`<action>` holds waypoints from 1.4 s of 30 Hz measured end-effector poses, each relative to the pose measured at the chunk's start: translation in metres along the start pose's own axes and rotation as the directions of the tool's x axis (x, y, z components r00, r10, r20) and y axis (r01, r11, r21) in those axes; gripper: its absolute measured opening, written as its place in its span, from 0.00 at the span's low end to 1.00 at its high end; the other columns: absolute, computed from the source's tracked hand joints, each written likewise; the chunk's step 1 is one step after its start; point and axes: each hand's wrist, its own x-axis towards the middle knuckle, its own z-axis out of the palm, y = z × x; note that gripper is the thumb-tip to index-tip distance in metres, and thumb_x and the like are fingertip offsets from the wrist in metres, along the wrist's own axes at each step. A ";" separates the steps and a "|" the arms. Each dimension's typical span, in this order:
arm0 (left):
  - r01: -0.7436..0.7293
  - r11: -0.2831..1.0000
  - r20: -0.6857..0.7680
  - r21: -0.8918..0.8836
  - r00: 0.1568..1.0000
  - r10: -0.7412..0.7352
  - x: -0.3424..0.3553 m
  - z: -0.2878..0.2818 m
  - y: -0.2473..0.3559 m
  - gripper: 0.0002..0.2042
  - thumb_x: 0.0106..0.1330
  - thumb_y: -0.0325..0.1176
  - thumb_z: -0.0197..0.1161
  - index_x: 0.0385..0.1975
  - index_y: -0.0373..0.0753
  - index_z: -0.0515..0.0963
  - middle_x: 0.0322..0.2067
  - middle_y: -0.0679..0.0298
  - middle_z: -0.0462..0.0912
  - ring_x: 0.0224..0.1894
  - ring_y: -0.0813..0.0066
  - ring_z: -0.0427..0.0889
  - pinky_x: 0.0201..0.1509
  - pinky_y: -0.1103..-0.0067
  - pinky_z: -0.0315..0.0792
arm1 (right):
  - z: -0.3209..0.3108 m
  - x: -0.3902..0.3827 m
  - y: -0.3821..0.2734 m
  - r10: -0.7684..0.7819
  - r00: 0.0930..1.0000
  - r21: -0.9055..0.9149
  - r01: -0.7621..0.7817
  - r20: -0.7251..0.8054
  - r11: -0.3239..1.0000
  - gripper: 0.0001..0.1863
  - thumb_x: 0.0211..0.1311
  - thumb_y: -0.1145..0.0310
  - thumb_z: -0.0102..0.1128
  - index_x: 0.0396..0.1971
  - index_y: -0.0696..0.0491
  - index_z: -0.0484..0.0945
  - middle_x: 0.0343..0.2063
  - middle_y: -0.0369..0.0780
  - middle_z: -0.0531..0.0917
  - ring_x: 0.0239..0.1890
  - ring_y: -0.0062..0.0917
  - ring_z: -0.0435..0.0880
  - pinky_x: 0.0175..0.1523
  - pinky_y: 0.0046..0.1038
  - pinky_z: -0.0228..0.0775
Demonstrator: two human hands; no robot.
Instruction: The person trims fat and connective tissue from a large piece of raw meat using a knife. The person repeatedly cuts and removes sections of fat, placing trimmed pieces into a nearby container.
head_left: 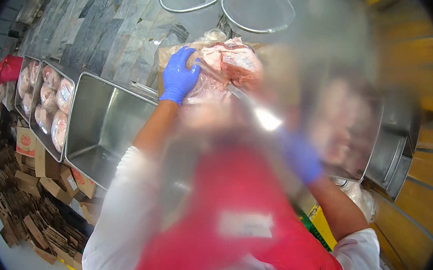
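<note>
We look down on a long steel surface with deep metal bins set along its near edge. The nearest bin shows bare metal walls, while the 2 bins further to our left hold pale wrapped cuts of meat. Flattened cardboard boxes lie heaped on the floor below them. 2 clear round lids sit at the far side of the surface.

Our left hand, in a blue glove, lies with its fingers spread and pressed flat on a large raw piece of meat in a clear plastic wrap, which sits up on the surface just past the near bin. Our right hand, also blue-gloved, is smeared by blur near a bin on our right; we cannot tell whether it is closed or what it holds. A red apron over white sleeves fills the lower view.
</note>
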 end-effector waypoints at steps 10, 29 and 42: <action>0.084 0.996 0.070 0.020 0.994 -0.086 0.022 -0.009 0.010 0.21 0.67 0.40 0.64 0.59 0.44 0.82 0.57 0.49 0.85 0.60 0.49 0.83 0.66 0.61 0.75 | 0.059 -0.010 0.010 0.037 0.989 0.035 -0.033 -0.146 0.999 0.31 0.72 0.60 0.63 0.74 0.35 0.70 0.25 0.43 0.77 0.20 0.42 0.80 0.26 0.43 0.76; 0.201 0.971 -0.155 0.129 0.971 -0.180 -0.026 0.015 0.023 0.22 0.66 0.40 0.60 0.59 0.43 0.80 0.64 0.52 0.79 0.63 0.48 0.77 0.66 0.58 0.74 | -0.069 0.040 -0.078 0.177 0.981 0.051 -0.181 0.073 0.982 0.22 0.73 0.62 0.57 0.64 0.49 0.79 0.34 0.57 0.87 0.36 0.53 0.87 0.44 0.48 0.80; 0.198 0.980 -0.260 -0.031 0.945 -0.199 -0.039 0.011 0.022 0.19 0.65 0.33 0.58 0.54 0.42 0.83 0.55 0.51 0.85 0.56 0.47 0.83 0.63 0.60 0.75 | 0.057 0.019 -0.060 0.302 0.947 0.313 -0.255 -0.111 0.915 0.30 0.74 0.64 0.60 0.74 0.45 0.69 0.45 0.51 0.86 0.41 0.51 0.87 0.43 0.48 0.81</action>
